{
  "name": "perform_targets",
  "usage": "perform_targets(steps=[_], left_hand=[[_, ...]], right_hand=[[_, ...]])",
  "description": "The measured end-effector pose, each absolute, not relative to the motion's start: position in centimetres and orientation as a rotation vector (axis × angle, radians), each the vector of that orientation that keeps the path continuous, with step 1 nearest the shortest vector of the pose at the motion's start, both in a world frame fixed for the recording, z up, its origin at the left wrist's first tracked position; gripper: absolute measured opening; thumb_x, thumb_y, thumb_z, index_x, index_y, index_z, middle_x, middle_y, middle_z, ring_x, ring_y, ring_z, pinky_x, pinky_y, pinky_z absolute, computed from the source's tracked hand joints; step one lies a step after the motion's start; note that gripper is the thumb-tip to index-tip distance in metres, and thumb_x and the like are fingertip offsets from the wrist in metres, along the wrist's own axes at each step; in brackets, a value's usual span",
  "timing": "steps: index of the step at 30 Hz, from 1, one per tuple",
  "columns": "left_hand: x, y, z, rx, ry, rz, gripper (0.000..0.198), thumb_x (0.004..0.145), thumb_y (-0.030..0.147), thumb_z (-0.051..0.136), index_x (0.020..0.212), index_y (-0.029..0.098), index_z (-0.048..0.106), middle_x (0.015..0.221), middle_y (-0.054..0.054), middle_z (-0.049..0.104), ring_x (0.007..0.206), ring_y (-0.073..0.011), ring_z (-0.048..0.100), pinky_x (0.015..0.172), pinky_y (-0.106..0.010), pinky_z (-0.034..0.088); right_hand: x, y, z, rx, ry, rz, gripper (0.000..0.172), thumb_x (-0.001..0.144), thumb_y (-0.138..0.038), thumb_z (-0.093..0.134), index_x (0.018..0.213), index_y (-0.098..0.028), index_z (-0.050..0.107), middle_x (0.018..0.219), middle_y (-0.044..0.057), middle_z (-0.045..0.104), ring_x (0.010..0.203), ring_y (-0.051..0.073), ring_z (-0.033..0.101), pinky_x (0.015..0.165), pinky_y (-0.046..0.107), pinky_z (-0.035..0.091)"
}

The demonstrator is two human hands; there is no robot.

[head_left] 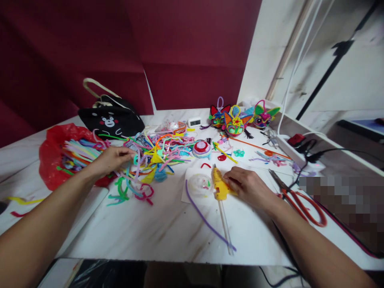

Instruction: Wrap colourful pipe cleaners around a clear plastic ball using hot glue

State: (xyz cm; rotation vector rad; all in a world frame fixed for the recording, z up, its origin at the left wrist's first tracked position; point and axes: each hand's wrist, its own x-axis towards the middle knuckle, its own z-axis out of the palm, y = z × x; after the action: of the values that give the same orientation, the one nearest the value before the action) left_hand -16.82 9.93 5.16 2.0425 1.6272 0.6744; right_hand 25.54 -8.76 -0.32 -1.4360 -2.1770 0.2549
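My left hand (112, 160) reaches into the heap of coloured pipe cleaners (180, 146). Its thumb and fingers are pinched together beside a lilac strand and a small teal piece; what lies between the fingertips cannot be made out. My right hand (247, 184) has its fingers curled at the handle of a yellow hot glue gun (220, 186), which lies on the table. A clear glue stick (225, 228) sticks out of its back end. To the gun's left is a clear rounded plastic piece (200, 185), with a purple pipe cleaner (204, 220) curving beside it.
A red plastic bag (51, 160) of pipe cleaners stands at the left, before a black bag (111, 118). Orange-handled scissors (300, 200) lie right of my right hand. Finished animal-faced ornaments (235, 124) stand at the back. Cables and a power strip (300, 152) run along the right.
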Motion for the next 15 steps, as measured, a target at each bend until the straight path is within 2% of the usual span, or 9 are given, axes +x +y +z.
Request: perform_targets(steps=[4,7,15], left_hand=[[-16.1,9.0,5.8,1.980,1.589,0.705,0.041,0.064,0.049,0.069,0.083,0.013,0.072,0.076,-0.002,0.072,0.068,-0.0156,0.059,0.060,-0.023,0.047],[-15.4,8.3,6.4,1.964,1.566,0.755,0.037,0.064,0.047,0.067,0.081,0.014,0.070,0.075,-0.002,0.070,0.069,-0.0158,0.059,0.063,-0.024,0.047],[-12.6,6.8,7.3,1.975,1.545,0.816,0.020,0.068,0.036,0.059,0.076,0.018,0.057,0.055,0.003,0.059,0.050,-0.0112,0.052,0.051,-0.022,0.041]], right_hand=[[25.6,-8.7,-0.4,-1.425,-2.185,0.230,0.021,0.096,-0.019,0.045,0.097,-0.017,0.066,0.087,0.006,0.066,0.073,0.016,0.062,0.067,0.027,0.046],[25.6,-8.7,-0.4,-1.413,-2.189,0.227,0.021,0.096,-0.019,0.045,0.096,-0.018,0.066,0.087,0.007,0.066,0.073,0.016,0.063,0.068,0.027,0.047],[25.7,-8.8,-0.4,-1.384,-2.118,0.157,0.022,0.097,-0.021,0.044,0.095,-0.018,0.066,0.088,0.008,0.067,0.074,0.016,0.063,0.069,0.027,0.048]])
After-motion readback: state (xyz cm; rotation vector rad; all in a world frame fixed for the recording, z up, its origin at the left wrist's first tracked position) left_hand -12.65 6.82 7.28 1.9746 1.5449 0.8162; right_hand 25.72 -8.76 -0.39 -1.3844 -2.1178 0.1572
